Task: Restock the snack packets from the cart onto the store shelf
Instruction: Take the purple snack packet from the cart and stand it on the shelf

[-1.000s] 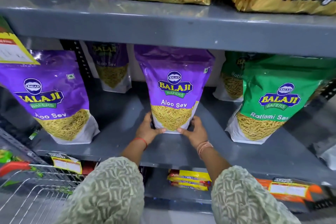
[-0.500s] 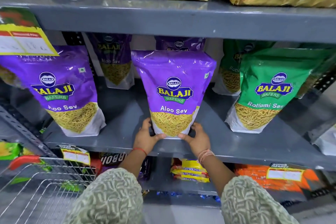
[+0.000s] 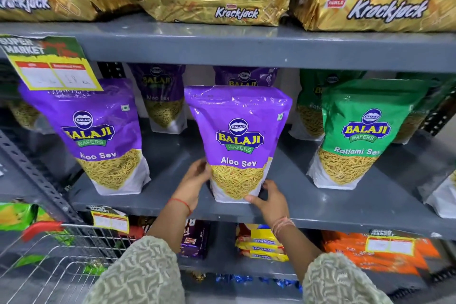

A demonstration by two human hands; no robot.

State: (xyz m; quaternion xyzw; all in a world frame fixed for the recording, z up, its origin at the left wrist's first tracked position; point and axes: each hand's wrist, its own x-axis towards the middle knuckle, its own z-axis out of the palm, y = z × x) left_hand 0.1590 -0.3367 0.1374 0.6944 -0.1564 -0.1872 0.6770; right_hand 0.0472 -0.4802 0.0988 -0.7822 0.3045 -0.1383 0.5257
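The purple Aloo Sev pouch (image 3: 238, 142) stands upright on the grey shelf (image 3: 308, 201), near its front edge, with another purple pouch directly behind it. It sits between a second Aloo Sev pouch (image 3: 98, 140) on the left and a green Ratlami Sev pouch (image 3: 362, 136) on the right, apart from both.

The pouch looks light, a glossy plastic stand-up bag with a flat gusseted base. The film is probably slippery and soft enough to dent, and the thin sev inside would likely crush under a hard squeeze. The best hold seems to be low on both sides, near the firm base, with mild pressure only.

That is where the grip is now. The left hand (image 3: 195, 177) presses against the pouch's lower left edge, fingers wrapped toward its back. The right hand (image 3: 269, 196) cups the lower right corner, thumb across the front of the base. Both hands are closed on the pouch, which rises above them and leans slightly back. The wire cart (image 3: 61, 261) is at lower left.
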